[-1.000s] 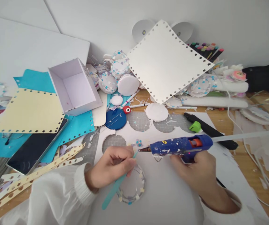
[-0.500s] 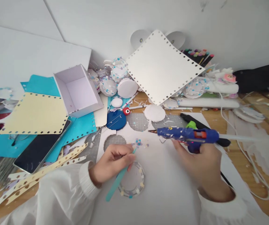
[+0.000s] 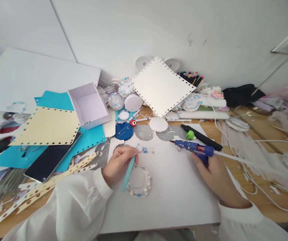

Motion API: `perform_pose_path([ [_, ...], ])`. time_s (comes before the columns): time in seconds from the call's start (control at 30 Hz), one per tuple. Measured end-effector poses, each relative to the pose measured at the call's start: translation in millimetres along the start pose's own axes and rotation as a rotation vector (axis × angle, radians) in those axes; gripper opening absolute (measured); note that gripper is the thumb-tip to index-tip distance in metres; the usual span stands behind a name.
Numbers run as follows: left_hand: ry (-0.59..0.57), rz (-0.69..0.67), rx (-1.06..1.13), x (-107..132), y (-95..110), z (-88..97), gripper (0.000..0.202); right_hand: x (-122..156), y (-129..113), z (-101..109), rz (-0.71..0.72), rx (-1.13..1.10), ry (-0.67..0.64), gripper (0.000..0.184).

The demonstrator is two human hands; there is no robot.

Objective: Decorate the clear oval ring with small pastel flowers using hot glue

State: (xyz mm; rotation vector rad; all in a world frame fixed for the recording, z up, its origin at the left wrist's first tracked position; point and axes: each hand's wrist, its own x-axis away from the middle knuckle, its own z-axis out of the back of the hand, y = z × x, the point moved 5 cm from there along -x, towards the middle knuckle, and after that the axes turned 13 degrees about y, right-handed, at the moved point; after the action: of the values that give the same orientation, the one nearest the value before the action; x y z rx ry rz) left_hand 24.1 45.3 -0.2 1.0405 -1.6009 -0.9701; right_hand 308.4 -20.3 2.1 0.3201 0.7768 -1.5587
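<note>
Teal tweezers (image 3: 129, 173) are pinched in my left hand (image 3: 120, 164), their tip pointing up and away from me. A tiny pale purple piece appears to be at that tip, too small to make out. Just right of the tip, a small pile of blue and lilac paper flowers (image 3: 144, 150) lies on the white sheet. Nearer to me sits a wire ring (image 3: 147, 189) dotted with cream and blue flowers, around a white disc. My right hand (image 3: 215, 175) grips a blue hot glue gun (image 3: 191, 147), its nozzle aimed left above the sheet.
A white board (image 3: 164, 88) with punched edges leans at the back. An open lilac box (image 3: 88, 105) and a phone (image 3: 51, 160) are on the left. A black pen-like tool (image 3: 204, 138), a green punch (image 3: 190, 135) and a white cord (image 3: 249, 177) lie on the right.
The camera view has shifted, so more of the wall and the table's front edge shows. The tweezer tip has come away from the flower pile, to its left. The glue gun is tilted more.
</note>
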Motion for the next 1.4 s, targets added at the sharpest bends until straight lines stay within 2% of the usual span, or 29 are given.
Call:
perform_pose_path([
  [0.17,0.015,-0.011,-0.002,0,-1,3.1,0.035,4,4,9,0.051,0.045,-0.028,0.041],
  [0.23,0.006,-0.007,-0.001,-1,-3,3.8,0.035,10,2,21,0.142,0.147,-0.063,0.042],
  [0.3,-0.002,-0.006,-0.001,-1,-5,4.4,0.035,16,-7,40,0.236,0.353,-0.087,0.042],
  [0.37,-0.002,-0.014,0.003,-2,-5,5.3,0.035,19,-26,61,0.284,0.443,-0.093,0.038],
  [0.43,0.004,-0.022,0.007,-2,-6,6.3,0.034,14,-57,77,0.314,0.294,-0.044,0.032],
  [0.5,0.006,-0.020,0.010,-2,-7,6.8,0.034,4,-93,84,0.377,0.058,0.051,0.019],
  [0.57,0.005,-0.015,0.015,-3,-9,6.8,0.034,-6,-127,75,0.479,-0.146,0.075,0.016],
  [0.7,0.026,-0.036,0.059,-4,-9,6.2,0.034,-21,-175,30,0.768,-0.272,-0.008,0.020],
  [0.83,0.048,-0.060,0.110,-4,-6,5.9,0.044,-25,-195,-4,0.990,-0.304,-0.012,0.015],
  [0.97,0.027,-0.049,0.100,-3,-8,5.4,0.044,-23,-199,-9,1.109,-0.355,0.100,0.016],
  [1.07,0.008,-0.044,0.075,-2,-10,4.4,0.051,-22,-192,-9,1.045,-0.456,0.101,0.021],
  [1.17,-0.009,-0.085,-0.006,0,-8,3.5,0.055,-22,-173,-10,0.874,-0.549,0.107,0.026],
  [1.23,-0.025,-0.132,-0.104,1,-4,4.2,0.053,-27,-153,-10,0.626,-0.642,0.144,0.033],
  [1.3,-0.045,-0.209,-0.208,1,2,6.6,0.050,-34,-130,-9,0.292,-0.771,0.208,0.033],
  [1.37,-0.102,-0.370,-0.309,3,12,7.6,0.046,-37,-113,-8,0.014,-0.902,0.219,0.026],
  [1.4,-0.156,-0.441,-0.364,4,15,6.7,0.043,-39,-110,-9,-0.076,-0.961,0.180,0.023],
])
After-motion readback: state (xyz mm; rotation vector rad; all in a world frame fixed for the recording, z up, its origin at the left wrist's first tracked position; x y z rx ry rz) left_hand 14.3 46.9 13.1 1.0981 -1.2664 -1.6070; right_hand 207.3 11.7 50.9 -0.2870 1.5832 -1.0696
